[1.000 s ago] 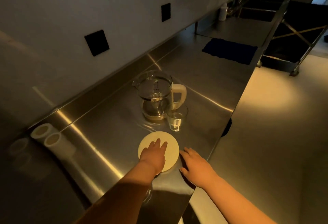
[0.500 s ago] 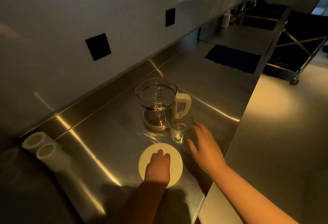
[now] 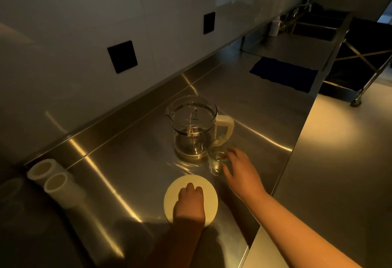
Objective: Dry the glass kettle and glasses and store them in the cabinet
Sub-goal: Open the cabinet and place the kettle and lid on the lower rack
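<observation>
Steel counter (image 3: 131,161) holds a glass kettle (image 3: 192,128) at centre, a small glass (image 3: 218,159) touching it at 4 o'clock. The glass is being wrapped by the right hand (image 3: 239,170); a pale disc (image 3: 210,191) at 6 o'clock is pressed by the curled left hand (image 3: 189,200). Both vessels are judged slippery and fragile, best gripped round the wall. A dark cloth (image 3: 284,74) lies at 1 o'clock.

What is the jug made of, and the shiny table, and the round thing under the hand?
The jug looks like clear glass, see-through, with a cream handle, probably plastic. The counter looks like brushed steel, streaked with reflections. The round disc is matte cream; plastic or ceramic, hard to tell.
</observation>
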The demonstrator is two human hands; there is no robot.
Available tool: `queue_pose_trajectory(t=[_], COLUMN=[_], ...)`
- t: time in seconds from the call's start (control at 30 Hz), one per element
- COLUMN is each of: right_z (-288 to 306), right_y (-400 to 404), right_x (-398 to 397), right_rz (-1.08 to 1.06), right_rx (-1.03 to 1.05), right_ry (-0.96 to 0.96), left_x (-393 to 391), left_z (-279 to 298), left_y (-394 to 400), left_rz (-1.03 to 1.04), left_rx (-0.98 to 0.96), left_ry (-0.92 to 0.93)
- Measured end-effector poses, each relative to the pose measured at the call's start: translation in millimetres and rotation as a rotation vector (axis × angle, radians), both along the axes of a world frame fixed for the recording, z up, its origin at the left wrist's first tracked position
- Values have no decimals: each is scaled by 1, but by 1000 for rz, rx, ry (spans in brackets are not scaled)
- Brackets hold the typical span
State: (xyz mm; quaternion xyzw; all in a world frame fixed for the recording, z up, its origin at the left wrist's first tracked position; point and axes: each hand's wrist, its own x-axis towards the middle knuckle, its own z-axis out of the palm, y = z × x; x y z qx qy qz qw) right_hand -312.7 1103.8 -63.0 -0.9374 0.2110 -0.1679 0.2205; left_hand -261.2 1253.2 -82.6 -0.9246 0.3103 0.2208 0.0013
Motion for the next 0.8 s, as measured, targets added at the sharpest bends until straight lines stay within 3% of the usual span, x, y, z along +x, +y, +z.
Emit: queue_pose_trajectory(t=[0.2, 0.37, 0.8], right_z=[23, 35, 24], right_y=[-26, -46, -58], right_x=[33, 74, 92], right_rz=[-107, -98, -47], right_rx=[47, 129, -69], right_ry=[-203, -96, -65], left_x=[4, 5, 0], left_z=[-3, -3, 3], left_y=[-3, -4, 3], left_rz=[10, 9, -32], left_rx=[52, 55, 7], left_ry=[36, 44, -113])
